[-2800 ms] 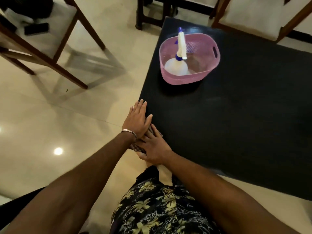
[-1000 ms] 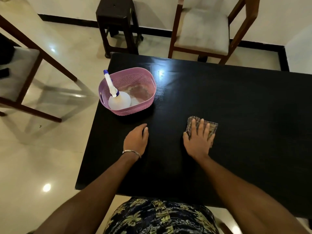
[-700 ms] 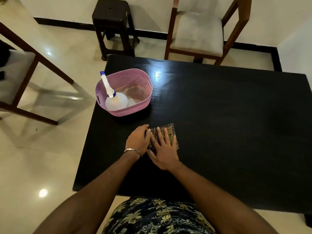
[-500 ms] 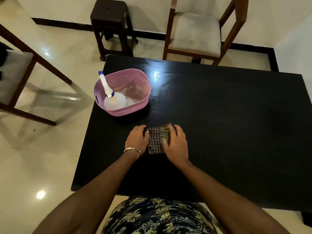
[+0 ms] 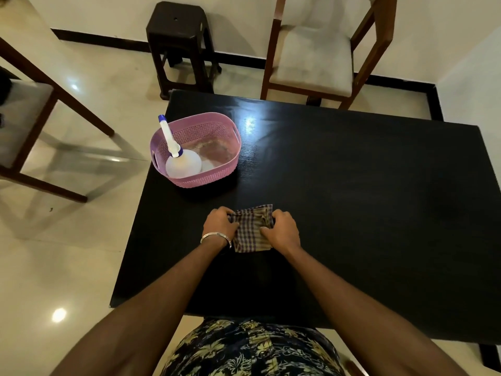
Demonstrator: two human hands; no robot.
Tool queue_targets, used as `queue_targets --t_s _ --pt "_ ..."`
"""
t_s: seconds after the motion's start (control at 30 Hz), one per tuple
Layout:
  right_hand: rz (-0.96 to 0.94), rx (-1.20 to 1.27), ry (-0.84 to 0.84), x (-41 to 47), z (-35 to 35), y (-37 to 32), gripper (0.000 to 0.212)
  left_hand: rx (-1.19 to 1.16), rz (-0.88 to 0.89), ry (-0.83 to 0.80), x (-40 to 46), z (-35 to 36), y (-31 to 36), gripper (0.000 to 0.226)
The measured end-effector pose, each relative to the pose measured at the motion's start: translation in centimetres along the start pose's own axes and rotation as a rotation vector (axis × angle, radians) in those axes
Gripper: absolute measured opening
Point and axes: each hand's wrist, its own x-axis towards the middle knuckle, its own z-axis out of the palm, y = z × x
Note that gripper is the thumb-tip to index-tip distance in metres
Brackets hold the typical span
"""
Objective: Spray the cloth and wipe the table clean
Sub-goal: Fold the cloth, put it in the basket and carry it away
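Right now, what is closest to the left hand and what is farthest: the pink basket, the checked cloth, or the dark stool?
1. Checked cloth: held by the left hand.
2. Pink basket: on the table, just beyond the hand.
3. Dark stool: on the floor past the table's far edge.

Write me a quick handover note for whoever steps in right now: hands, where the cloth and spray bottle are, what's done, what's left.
Left hand: grips the checked cloth at its left edge.
Right hand: grips the cloth's right side.
The cloth lies bunched on the black table, near the front-left area.
Spray bottle: in the pink basket at the table's far left corner, untouched by either hand.
Done: cloth is in hand on the table.
Left: whether it has been sprayed cannot be told; if not, spray it, then wipe the table.
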Motion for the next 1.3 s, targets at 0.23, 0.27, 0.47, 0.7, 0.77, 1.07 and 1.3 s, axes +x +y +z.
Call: queue_targets --t_s 0.23,0.27,0.47,0.7,0.77,1.07,1.3 --pt "-0.044 0.286 -0.092 -1.1 0.3 -0.3 0.016 -0.024 0.033 0.025 -0.5 -0.3 0.0 0.021" --pt "-0.031 0.337 -0.124 -1.2 0.0 -0.6 0.015 -0.032 0.036 0.023 -0.6 -0.4 -0.1 0.02" --pt "0.052 0.607 -0.269 -2.4 -2.5 -3.4 0.015 -0.203 -0.03 0.001 -0.8 -0.8 -0.7 0.024" --pt "0.139 0.971 -0.274 -2.8 -5.8 -5.7 0.028 -0.943 -0.37 -0.295 -1.9 -2.0 0.5 0.029" --pt "0.161 1.027 -0.268 -2.3 -6.3 -5.8 0.029 -1.164 -0.455 -0.491 -2.1 -2.5 0.9 0.033" --pt "0.033 0.679 -0.033 0.3 -8.2 -7.0 0.015 -1.026 -0.23 -0.154 -1.1 -4.7 5.8 0.009" --pt "-0.226 0.52 0.015 3.1 -14.0 -14.5 0.021 -0.948 -0.015 0.062 1.0 -12.7 10.7 0.017"
